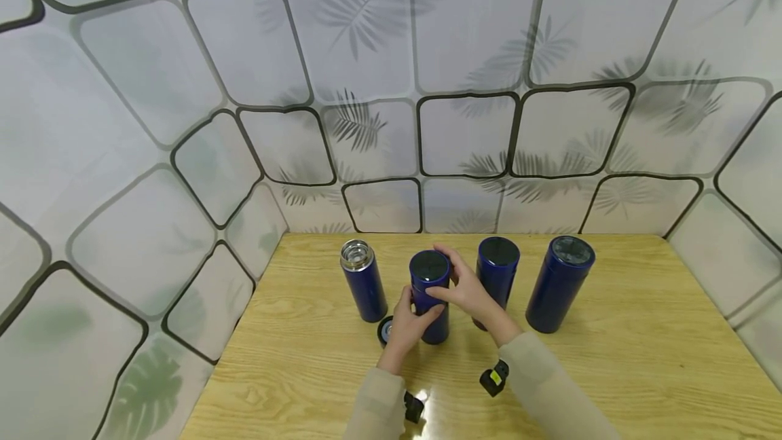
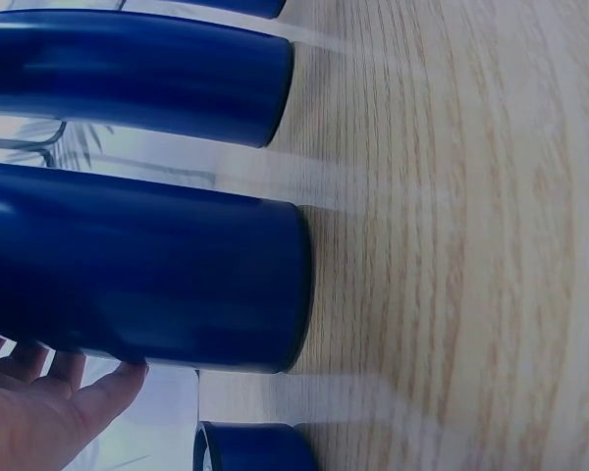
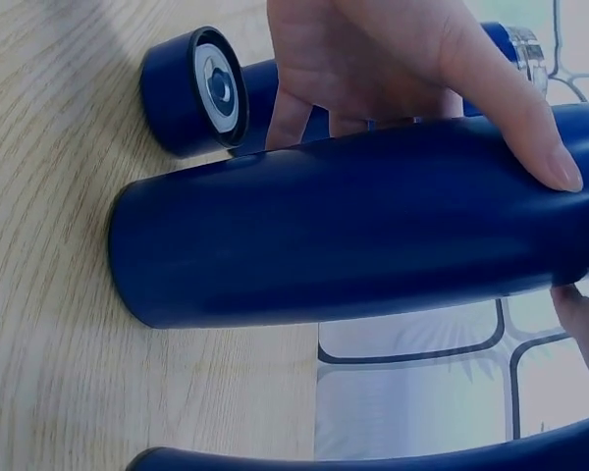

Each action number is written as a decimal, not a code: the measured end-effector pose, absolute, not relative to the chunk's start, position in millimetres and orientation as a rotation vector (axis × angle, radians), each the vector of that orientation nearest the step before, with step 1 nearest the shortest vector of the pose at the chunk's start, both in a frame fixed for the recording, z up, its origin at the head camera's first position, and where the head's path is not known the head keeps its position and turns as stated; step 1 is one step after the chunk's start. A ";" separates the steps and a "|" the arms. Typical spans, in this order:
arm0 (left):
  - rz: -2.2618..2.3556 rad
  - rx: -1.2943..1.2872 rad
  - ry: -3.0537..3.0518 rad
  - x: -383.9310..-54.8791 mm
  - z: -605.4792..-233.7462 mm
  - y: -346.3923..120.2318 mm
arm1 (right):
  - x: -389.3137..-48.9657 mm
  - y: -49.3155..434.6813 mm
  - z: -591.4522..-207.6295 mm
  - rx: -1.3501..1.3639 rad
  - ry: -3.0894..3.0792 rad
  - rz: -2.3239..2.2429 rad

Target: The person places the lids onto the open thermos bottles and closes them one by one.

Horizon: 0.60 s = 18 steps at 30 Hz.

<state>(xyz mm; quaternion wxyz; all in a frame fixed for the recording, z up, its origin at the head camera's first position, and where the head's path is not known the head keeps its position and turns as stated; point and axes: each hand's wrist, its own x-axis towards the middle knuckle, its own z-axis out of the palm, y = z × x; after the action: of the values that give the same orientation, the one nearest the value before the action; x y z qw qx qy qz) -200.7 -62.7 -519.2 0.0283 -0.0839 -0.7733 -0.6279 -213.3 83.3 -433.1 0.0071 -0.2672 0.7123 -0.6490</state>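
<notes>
A dark blue thermos flask (image 1: 436,333) with a glossy dark lid top (image 1: 429,265) stands upright between both hands. My left hand (image 1: 411,326) grips its body from the left, thumb across the front, as the right wrist view also shows. Higher up, my right hand (image 1: 467,290) holds the lid part from the right, its fingers behind and thumb in front. Left of this flask stands an uncapped blue flask (image 1: 366,294) with a bare steel mouth (image 1: 357,254). Its blue lid (image 3: 182,93) lies inside-up on the table, partly hidden by my left hand in the head view.
Two more lidded blue flasks stand to the right: one flask (image 1: 497,263) just behind my right wrist, the other flask (image 1: 557,290) farther right. The wooden table (image 1: 647,358) meets a patterned wall covering (image 1: 464,134) at the back. Small black wrist cameras hang under both sleeves.
</notes>
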 end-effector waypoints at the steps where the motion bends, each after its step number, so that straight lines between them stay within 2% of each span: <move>1: -1.937 -0.258 -2.388 -200.5 -519.2 -62.8 | -210.9 81.8 -429.6 -0.799 2.275 -2.010; 7: -1.933 -0.279 -2.379 -201.7 -521.6 -62.2 | -200.8 74.4 -415.3 -0.630 2.475 -1.879; 14: -1.934 -0.260 -2.386 -201.1 -520.4 -62.5 | -204.1 80.0 -419.1 -0.952 2.290 -1.976; 18: -1.965 -0.245 -2.386 -201.3 -519.9 -62.8 | -209.3 81.5 -426.8 -0.945 2.252 -1.996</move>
<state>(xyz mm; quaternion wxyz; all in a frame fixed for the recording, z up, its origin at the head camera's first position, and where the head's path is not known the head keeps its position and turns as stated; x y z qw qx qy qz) -201.3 -62.8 -519.9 0.0205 -0.0790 -0.7693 -0.6337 -209.3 81.5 -426.8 -0.0061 -0.2995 0.7139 -0.6329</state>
